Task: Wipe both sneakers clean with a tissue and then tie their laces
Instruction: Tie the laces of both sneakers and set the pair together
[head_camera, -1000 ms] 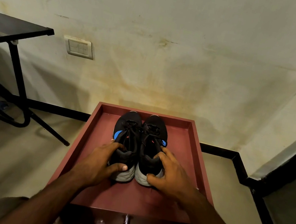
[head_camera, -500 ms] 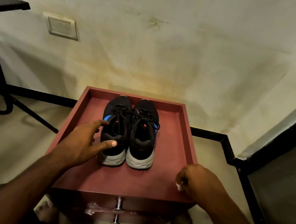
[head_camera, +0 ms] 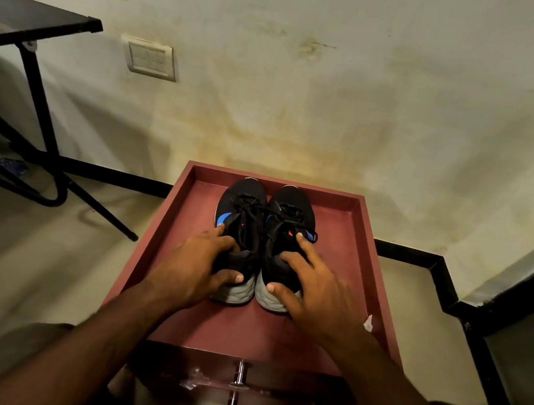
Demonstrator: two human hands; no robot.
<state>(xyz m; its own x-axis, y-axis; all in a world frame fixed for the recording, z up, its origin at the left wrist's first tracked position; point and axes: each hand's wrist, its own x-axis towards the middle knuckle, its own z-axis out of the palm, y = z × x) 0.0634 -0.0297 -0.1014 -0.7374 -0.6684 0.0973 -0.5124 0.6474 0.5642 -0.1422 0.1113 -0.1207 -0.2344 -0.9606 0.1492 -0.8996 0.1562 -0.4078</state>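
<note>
Two hands are grasping the heels: left hand (head_camera: 194, 262) on the left sneaker (head_camera: 238, 232), right hand (head_camera: 315, 286) on the right sneaker (head_camera: 288, 236), both sitting on the bench (head_camera: 273, 335). Holding steady is helping; tissue (head_camera: 368, 322) is waiting nearby.

1 head view, looking forward and down, close over red tray (head_camera: 382, 278), wall beyond

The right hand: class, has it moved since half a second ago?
Yes. The right hand went from the tray's near right edge, left and forward, onto the right sneaker's heel.
</note>
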